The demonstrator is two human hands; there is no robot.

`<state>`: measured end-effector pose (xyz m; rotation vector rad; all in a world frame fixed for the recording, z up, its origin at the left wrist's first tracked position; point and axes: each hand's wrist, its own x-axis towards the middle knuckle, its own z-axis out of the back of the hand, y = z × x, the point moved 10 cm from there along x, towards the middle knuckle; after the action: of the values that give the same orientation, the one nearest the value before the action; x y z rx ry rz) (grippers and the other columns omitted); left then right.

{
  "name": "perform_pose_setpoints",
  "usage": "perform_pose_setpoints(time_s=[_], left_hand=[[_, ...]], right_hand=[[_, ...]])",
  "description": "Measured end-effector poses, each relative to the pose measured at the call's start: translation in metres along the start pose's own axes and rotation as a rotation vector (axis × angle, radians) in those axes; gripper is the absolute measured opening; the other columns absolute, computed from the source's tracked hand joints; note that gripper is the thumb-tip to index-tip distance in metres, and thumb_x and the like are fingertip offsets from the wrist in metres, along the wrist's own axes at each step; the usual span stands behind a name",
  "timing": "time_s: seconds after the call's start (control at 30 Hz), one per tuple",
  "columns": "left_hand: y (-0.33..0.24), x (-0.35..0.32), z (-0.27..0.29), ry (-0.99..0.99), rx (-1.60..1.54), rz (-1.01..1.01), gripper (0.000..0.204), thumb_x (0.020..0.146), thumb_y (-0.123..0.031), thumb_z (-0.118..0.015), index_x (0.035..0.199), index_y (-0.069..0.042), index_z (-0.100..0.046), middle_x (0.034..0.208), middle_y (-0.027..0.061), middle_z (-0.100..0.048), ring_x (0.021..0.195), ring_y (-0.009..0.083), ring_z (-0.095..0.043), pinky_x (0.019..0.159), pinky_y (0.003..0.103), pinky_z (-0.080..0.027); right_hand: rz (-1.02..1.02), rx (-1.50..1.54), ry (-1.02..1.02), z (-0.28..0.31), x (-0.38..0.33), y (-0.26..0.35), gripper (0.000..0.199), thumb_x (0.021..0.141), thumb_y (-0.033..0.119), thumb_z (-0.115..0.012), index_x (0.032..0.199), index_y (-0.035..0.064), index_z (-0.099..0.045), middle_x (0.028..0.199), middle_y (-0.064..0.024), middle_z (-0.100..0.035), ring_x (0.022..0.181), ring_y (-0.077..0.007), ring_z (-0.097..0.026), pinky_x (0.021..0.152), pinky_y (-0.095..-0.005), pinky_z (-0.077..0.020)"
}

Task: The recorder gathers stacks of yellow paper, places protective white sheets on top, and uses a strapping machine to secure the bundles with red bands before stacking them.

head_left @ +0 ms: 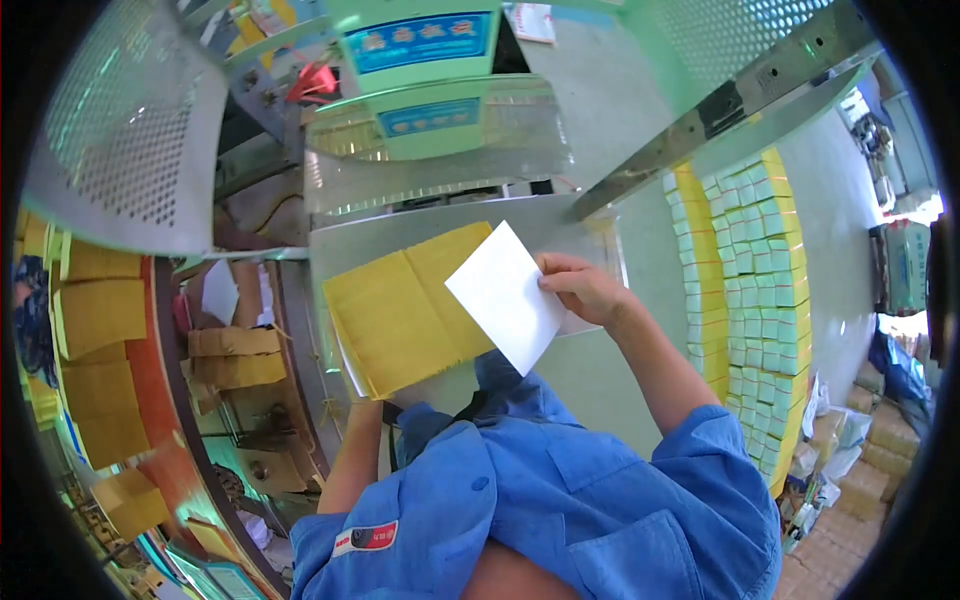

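Observation:
My right hand (585,288) pinches the right corner of a white paper sheet (505,300) between thumb and fingers. That sheet is tilted corner-up and overlaps the right end of a large brown paper piece (405,305). A crease runs across the brown paper, and white edges show beneath its left side. At the brown paper's lower left corner is my left hand (370,403); its fingers are hidden under the paper. Behind both papers lies a grey work surface (350,240) of a green machine.
A machine with a clear curved guard (440,120) stands ahead, between perforated panels (130,130). Long rows of banded paper bundles (750,300) lie to the right. On the left, a shelf (250,400) and an orange-red bench (185,490) hold brown paper pieces.

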<state>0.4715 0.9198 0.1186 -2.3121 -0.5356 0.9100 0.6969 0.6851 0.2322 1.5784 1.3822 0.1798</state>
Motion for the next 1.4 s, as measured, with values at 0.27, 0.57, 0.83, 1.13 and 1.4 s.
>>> perform_pose_setpoints(time_s=[0.27, 0.57, 0.83, 1.13, 1.4], left_hand=[[0.026, 0.033, -0.039, -0.137, 0.031, 0.013, 0.039, 0.101, -0.030, -0.042, 0.129, -0.003, -0.048, 0.118, 0.0068, -0.056, 0.105, 0.0159, -0.056, 0.091, 0.031, -0.046], [-0.001, 0.025, -0.044, -0.176, 0.115, 0.022, 0.040, 0.101, -0.031, -0.040, 0.129, -0.003, -0.048, 0.118, 0.0079, -0.056, 0.107, 0.0166, -0.055, 0.092, 0.032, -0.046], [-0.028, -0.002, -0.063, 0.002, 0.420, -0.021, 0.045, 0.100, -0.036, -0.039, 0.129, -0.003, -0.048, 0.119, 0.0079, -0.056, 0.110, 0.0171, -0.054, 0.094, 0.033, -0.044], [-0.036, 0.001, -0.085, 0.151, 0.566, 0.008, 0.051, 0.098, -0.036, -0.042, 0.136, -0.002, -0.042, 0.131, 0.0105, -0.052, 0.120, 0.0224, -0.049, 0.100, 0.037, -0.039], [-0.031, -0.001, -0.082, 0.119, 0.498, 0.030, 0.057, 0.094, -0.037, -0.047, 0.140, -0.003, -0.038, 0.131, 0.0088, -0.051, 0.119, 0.0193, -0.051, 0.099, 0.033, -0.040]], right_hand=[[-0.122, 0.407, -0.009, 0.101, 0.017, -0.016, 0.026, 0.087, 0.013, -0.054, 0.109, 0.0004, -0.057, 0.107, -0.0091, -0.064, 0.100, -0.0194, -0.061, 0.093, -0.0334, -0.0463], [-0.278, 0.249, -0.159, 0.131, 0.039, -0.061, 0.023, 0.087, 0.011, -0.050, 0.105, -0.0004, -0.056, 0.096, -0.0085, -0.064, 0.081, -0.0170, -0.062, 0.071, -0.0313, -0.0518], [0.173, -0.869, -0.596, 0.125, 0.020, 0.007, 0.025, 0.086, 0.010, -0.053, 0.107, 0.0023, -0.063, 0.090, -0.0128, -0.066, 0.083, -0.0222, -0.065, 0.072, -0.0320, -0.0500], [0.127, -0.303, -0.384, 0.106, 0.017, -0.001, 0.031, 0.095, 0.024, -0.054, 0.117, 0.0026, -0.062, 0.108, -0.0061, -0.065, 0.093, -0.0170, -0.060, 0.083, -0.0306, -0.0471], [0.160, -0.447, -0.382, 0.082, 0.002, 0.022, 0.045, 0.099, 0.035, -0.047, 0.125, 0.0011, -0.058, 0.115, -0.0071, -0.062, 0.106, -0.0149, -0.055, 0.092, -0.0282, -0.0418]])
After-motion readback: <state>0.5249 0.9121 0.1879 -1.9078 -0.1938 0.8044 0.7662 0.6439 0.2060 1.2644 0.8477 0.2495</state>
